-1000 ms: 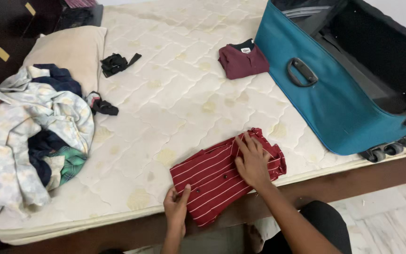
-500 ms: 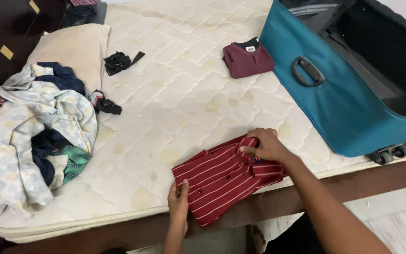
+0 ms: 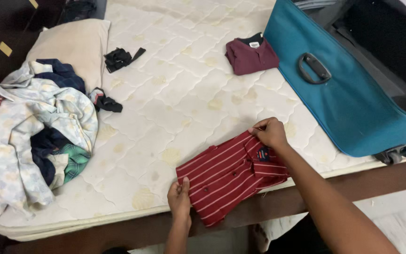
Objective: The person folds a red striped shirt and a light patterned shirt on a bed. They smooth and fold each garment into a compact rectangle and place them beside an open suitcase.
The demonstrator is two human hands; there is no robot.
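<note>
Head view: your striped red shirt (image 3: 231, 175) lies folded at the near edge of the mattress (image 3: 175, 103). A teal suitcase (image 3: 348, 94) stands open to the right, a folded maroon shirt (image 3: 251, 57) just beside it, and a heap of clothes (image 3: 34, 136) with a pillow (image 3: 74, 44) sits on the left. Nothing blocks the shirt. Your right hand (image 3: 271, 132) was flat on the shirt a second ago; now it pinches the collar end. Your left hand (image 3: 179, 197) pinches the near hem, as before. The shirt's long axis runs diagonally, collar pointing far-right.
</note>
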